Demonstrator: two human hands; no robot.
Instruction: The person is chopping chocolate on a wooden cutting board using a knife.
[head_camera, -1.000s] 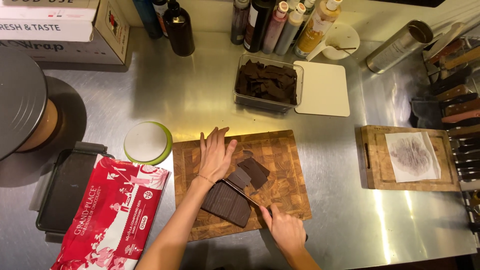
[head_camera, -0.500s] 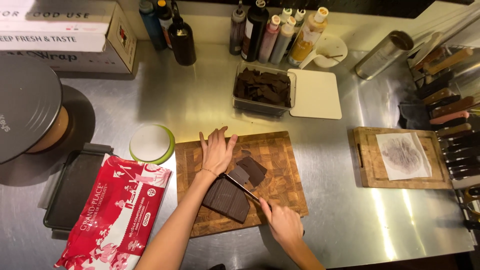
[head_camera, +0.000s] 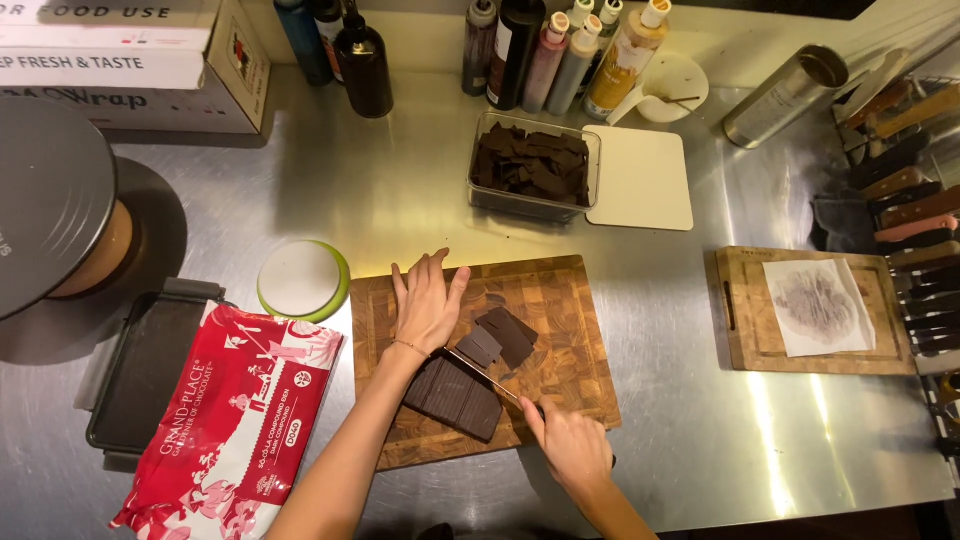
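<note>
On the wooden cutting board (head_camera: 560, 300), the left hand (head_camera: 428, 303) pressed flat, fingers spread, on the spine of a knife (head_camera: 480, 372) whose handle the right hand (head_camera: 570, 450) gripped. The blade lay across a dark chocolate slab (head_camera: 455, 395), with cut pieces (head_camera: 505, 335) just beside it. A clear tub of chocolate chunks (head_camera: 533, 165) stood behind the board, and a red-and-white bag (head_camera: 235, 420) lay to the left on the steel counter (head_camera: 420, 190).

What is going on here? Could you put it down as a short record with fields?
Left hand: pressed flat on the knife blade
Right hand: grips the knife handle
Being cut: dark chocolate slab
Cut pieces: beside the blade
Surface: wooden cutting board on a steel counter
Behind: clear tub of chocolate chunks
Left: red and white bag
</note>
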